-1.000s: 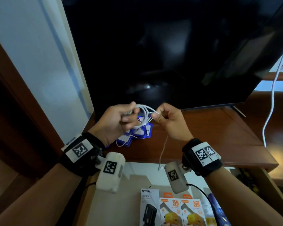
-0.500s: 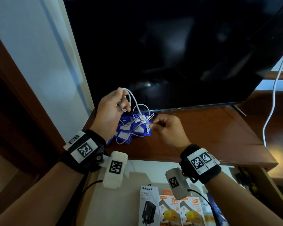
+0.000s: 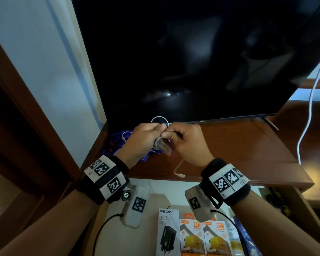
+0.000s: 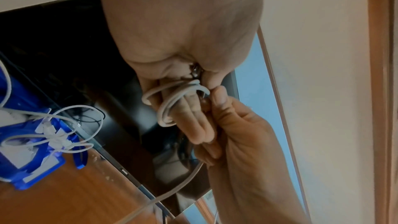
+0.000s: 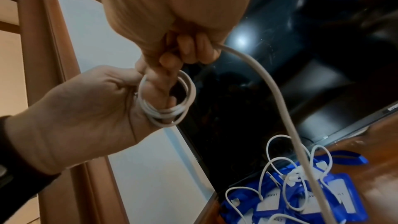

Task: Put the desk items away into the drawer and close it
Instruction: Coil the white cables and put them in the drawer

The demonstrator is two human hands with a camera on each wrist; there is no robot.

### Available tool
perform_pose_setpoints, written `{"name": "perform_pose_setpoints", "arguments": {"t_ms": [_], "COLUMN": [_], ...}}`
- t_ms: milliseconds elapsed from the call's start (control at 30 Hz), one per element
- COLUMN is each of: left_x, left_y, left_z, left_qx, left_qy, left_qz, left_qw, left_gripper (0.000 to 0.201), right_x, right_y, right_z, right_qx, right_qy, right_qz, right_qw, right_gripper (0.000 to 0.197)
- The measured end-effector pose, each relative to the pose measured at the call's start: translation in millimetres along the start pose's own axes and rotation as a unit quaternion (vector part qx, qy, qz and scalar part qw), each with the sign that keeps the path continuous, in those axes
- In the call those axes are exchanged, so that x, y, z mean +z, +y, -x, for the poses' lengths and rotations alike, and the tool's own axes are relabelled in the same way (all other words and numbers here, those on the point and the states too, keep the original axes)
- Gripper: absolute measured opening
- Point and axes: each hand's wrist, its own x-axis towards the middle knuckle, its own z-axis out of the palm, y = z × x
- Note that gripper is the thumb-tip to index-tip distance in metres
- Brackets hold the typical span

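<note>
Since half a second ago the hands have been brought together over the far left of the desk [image 3: 229, 150]; the white cable [image 5: 168, 101], then loose and raised, is now wound in loops round the left hand's [image 3: 144, 139] fingers [image 4: 193, 117], while its tail is pinched in the curled right hand [image 3: 185, 141] and fed round. Light, limp and springy it is judged, best gripped across all loops at once. Only the wrist views reveal the coil; only the head view shows the plug end [image 3: 180, 174] dangling above the open drawer [image 3: 118, 242], with charger boxes [image 3: 201, 237] inside. More cables lie on blue badge holders [image 5: 305, 200]
</note>
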Motion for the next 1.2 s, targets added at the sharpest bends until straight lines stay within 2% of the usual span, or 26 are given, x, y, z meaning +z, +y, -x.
{"name": "perform_pose_setpoints", "arguments": {"t_ms": [133,233,400,500,600,700,800,867,967,1100,1200], "left_x": [-1,-7,-16,-27,-37,-40,-36,-32,-25,-19,-9], "left_y": [8,7,9,8,10,11,9,7,4,-6,-11], "left_z": [4,4,9,12,13,13,11,9,3,-4,-5], "left_qx": [-0.036,-0.057,-0.104,-0.113,-0.101,-0.082,-0.066,-0.051,-0.018,0.018,0.028], "left_qy": [-0.048,-0.066,-0.094,-0.045,0.014,0.057,0.097,0.120,0.133,0.115,0.091], "left_qz": [0.029,0.044,0.079,0.166,0.250,0.284,0.299,0.275,0.197,0.095,0.033], "left_qw": [0.998,0.995,0.987,0.979,0.963,0.954,0.947,0.952,0.971,0.989,0.995], "left_gripper": [0.037,0.038,0.039,0.037,0.033,0.030,0.027,0.026,0.027,0.029,0.027], "right_x": [0,5,6,4,0,1,4,7,10,14,17], "right_y": [-1,0,11,25,38,44,47,44,35,21,12], "right_z": [3,6,11,18,26,29,29,28,25,19,17], "right_qx": [0.002,-0.005,0.069,0.096,0.146,0.201,0.243,0.234,0.183,0.112,0.076], "right_qy": [0.042,0.049,0.042,0.023,0.042,0.041,0.018,-0.022,-0.083,-0.152,-0.121], "right_qz": [-0.024,-0.043,-0.143,-0.201,-0.201,-0.193,-0.156,-0.107,-0.033,0.004,-0.004], "right_qw": [0.999,0.998,0.986,0.975,0.968,0.960,0.957,0.966,0.979,0.982,0.990], "right_gripper": [0.010,0.013,0.022,0.017,0.021,0.015,0.017,0.021,0.026,0.018,0.017]}}
